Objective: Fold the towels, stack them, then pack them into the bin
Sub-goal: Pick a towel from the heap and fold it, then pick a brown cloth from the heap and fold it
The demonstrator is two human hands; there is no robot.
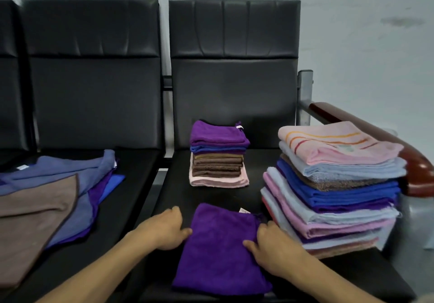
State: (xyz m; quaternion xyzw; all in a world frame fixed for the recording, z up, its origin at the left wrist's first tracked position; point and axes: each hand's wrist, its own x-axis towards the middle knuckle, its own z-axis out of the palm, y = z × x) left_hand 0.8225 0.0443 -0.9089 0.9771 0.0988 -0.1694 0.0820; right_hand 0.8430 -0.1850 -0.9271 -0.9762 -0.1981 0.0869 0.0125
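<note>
purple towel [220, 248] lies folded flat on the front of the right-hand seat [178, 185], in the center foreground. Its long axis runs 6 to 12 o'clock, the short edge is nearest the person, and the far end leans slightly toward 1. A white tag pokes out at its far right corner.

left hand [164, 230] is at the towel's 9 o'clock edge, knuckles up, with the thumb tip touching the edge. The fingers are curled under and out of sight, so I can't tell if it's grasping. right hand [274, 248] is at the 3 o'clock edge, thumb lying on top and fingers curled around the edge, gripping the purple towel.

Hard to see:
- The towel's near right corner is under the right forearm.
- Both forearms are cut off by the frame bottom.
- The fold layers don't read in the dark pile.

Around it:
- small stack [218, 155] of folded towels at 12, apart from the towel: purple on top, blue, brown, pink base.
- tall stack [333, 185] at 2, just beside the right hand. It's pink-striped on top, then pale blue, brown, blue, purple and pink, and it leans against the red armrest [418, 169].
- loose pile [54, 199] of unfolded towels on the next seat at 9: brown over grey-blue, purple and blue. It's cut off at the left.
</note>
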